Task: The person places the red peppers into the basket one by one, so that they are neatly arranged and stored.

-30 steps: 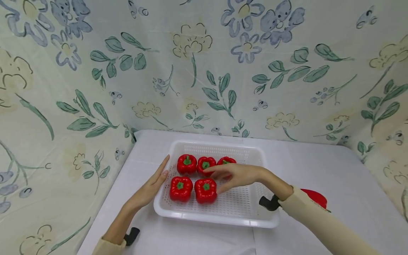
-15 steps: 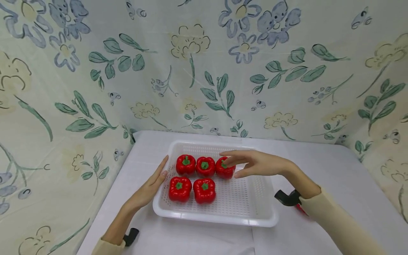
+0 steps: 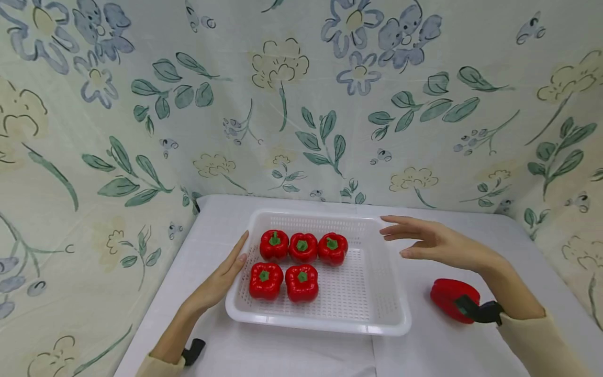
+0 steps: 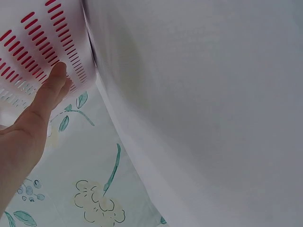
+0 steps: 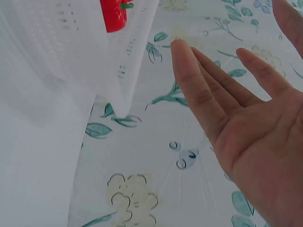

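A white perforated plastic basket (image 3: pixel 383 293) holds red bell peppers with green stems. Three form the back row, the rightmost pepper (image 3: pixel 333 249) among them, and two form the front row, with one pepper (image 3: pixel 302 283) near the basket's middle. My left hand (image 3: pixel 219 280) rests its straight fingers against the basket's left side; the left wrist view shows fingertips on the slotted wall (image 4: pixel 38 33). My right hand (image 3: pixel 428 240) hovers at the right rim, fingers extended and spread from the thumb, holding nothing. Another bell pepper (image 3: pixel 449 298) lies on its side on the table, partly behind the right wrist camera.
A white cloth covers the table (image 3: pixel 325 356) around the basket. Floral fabric (image 3: pixel 282 104) hangs behind the table and along both sides. Black camera mounts sit on the left wrist (image 3: pixel 194 352) and right wrist (image 3: pixel 480 311).
My right hand has moved right from over the peppers to beyond the basket's right rim, uncovering the back row and more of the loose pepper. The left hand stays at the basket's side.
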